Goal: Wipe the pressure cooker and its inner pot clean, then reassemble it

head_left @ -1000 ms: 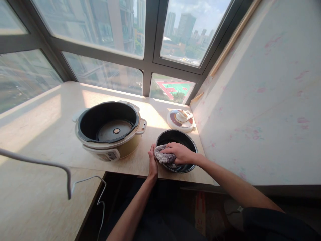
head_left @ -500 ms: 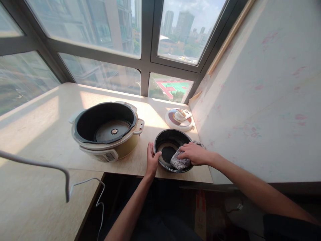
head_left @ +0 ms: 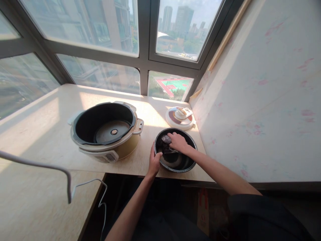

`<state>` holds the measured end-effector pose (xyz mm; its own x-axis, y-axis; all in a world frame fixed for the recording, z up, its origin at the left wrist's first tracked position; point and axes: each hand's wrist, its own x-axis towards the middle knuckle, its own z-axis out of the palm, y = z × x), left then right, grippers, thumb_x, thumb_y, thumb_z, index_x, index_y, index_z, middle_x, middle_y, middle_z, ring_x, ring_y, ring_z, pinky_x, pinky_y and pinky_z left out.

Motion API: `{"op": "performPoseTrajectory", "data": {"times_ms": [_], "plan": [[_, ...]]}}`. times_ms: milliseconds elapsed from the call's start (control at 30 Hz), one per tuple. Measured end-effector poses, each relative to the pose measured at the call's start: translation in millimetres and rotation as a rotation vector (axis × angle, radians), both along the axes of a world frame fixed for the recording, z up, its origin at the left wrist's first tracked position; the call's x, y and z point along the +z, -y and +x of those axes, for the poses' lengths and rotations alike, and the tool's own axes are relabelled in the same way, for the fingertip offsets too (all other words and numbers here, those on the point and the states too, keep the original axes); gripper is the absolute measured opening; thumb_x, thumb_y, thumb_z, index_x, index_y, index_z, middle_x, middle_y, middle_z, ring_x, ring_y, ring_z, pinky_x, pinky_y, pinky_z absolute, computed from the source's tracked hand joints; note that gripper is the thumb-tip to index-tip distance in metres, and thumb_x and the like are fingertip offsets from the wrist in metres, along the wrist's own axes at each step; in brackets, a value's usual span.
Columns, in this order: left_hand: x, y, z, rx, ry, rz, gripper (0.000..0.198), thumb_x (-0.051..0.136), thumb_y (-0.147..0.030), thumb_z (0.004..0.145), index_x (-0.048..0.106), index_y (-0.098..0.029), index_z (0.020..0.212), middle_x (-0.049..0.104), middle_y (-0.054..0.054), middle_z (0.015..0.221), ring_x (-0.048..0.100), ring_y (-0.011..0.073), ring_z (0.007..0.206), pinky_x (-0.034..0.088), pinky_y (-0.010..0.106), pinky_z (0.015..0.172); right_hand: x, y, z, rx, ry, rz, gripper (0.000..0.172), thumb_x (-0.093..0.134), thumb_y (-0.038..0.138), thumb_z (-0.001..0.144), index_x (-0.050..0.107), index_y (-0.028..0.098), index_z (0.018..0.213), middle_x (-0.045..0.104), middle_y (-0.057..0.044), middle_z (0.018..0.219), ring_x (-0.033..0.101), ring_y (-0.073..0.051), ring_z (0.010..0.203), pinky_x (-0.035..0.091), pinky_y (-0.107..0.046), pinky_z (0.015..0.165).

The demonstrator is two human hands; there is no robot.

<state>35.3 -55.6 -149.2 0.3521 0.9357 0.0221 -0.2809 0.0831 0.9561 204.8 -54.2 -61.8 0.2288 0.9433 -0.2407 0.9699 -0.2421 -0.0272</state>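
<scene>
A black inner pot (head_left: 184, 166) stands on the wooden ledge near its front edge. My left hand (head_left: 154, 162) grips the pot's left side, thumb over the rim and fingers along the outer wall. Inside the pot, my right hand (head_left: 178, 142) is closed on a grey patterned cloth (head_left: 165, 139), pressed against the far left part of the inner wall. Part of the cloth is hidden under my fingers and in shadow.
Left of the pot is an open electric pressure cooker body (head_left: 125, 149). Its white and brown lid (head_left: 180, 117) lies behind the pot, by the papered wall (head_left: 263, 110). A grey cable (head_left: 37, 163) hangs over the left counter. Windows (head_left: 97, 72) border the ledge's back.
My right hand has moved the cloth from the pot's right side across to the far left inside. My left hand still holds the pot's left side.
</scene>
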Motion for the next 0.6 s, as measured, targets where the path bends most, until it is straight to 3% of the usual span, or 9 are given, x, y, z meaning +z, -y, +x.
{"op": "performPoseTrajectory", "data": {"times_ms": [200,300,400,500,600], "plan": [[-4.1,4.8,5.0,0.028,0.030,0.004,0.062,0.056,-0.028,0.087,0.049,-0.020,0.148,0.050,0.010,0.154,0.043,0.0298,0.145,0.029,0.046,0.123,-20.3,-8.4,-24.4,0.092,-0.177,-0.068,0.040,0.061,0.031,0.084,0.062,0.020,0.123,0.070,-0.012,0.117,0.068,-0.028,0.104,0.048,-0.029,0.078],[-4.2,5.6,7.9,0.111,0.005,0.001,0.061,0.054,-0.024,0.084,0.052,-0.019,0.145,0.055,0.010,0.149,0.048,0.0300,0.141,0.032,0.046,0.122,-20.2,1.4,-28.8,0.210,-0.277,-0.148,0.038,0.067,0.029,0.079,0.068,0.024,0.117,0.074,-0.005,0.115,0.069,-0.024,0.102,0.046,-0.025,0.075],[-1.6,4.3,8.6,0.143,-0.021,0.012,0.064,0.053,-0.020,0.077,0.056,-0.018,0.141,0.059,0.010,0.145,0.051,0.0311,0.137,0.036,0.046,0.119,-14.0,14.7,-21.4,0.370,-0.330,-0.331,0.040,0.072,0.026,0.073,0.072,0.023,0.113,0.075,-0.005,0.110,0.069,-0.025,0.095,0.043,-0.026,0.070],[2.4,1.5,7.6,0.138,-0.042,0.015,0.066,0.053,-0.017,0.071,0.060,-0.016,0.137,0.062,0.010,0.140,0.055,0.0326,0.133,0.039,0.047,0.117,-6.5,26.5,-8.1,0.546,-0.270,-0.495,0.050,0.072,0.022,0.071,0.072,0.027,0.121,0.075,-0.006,0.113,0.069,-0.025,0.097,0.041,-0.028,0.068],[6.7,-2.1,6.1,0.105,-0.016,0.013,0.068,0.053,-0.016,0.068,0.062,-0.016,0.136,0.064,0.009,0.139,0.055,0.0321,0.133,0.039,0.047,0.118,-3.4,34.0,2.6,0.636,-0.038,-0.548,0.049,0.071,0.016,0.073,0.074,0.035,0.118,0.076,-0.004,0.112,0.068,-0.024,0.099,0.041,-0.030,0.073]]}}
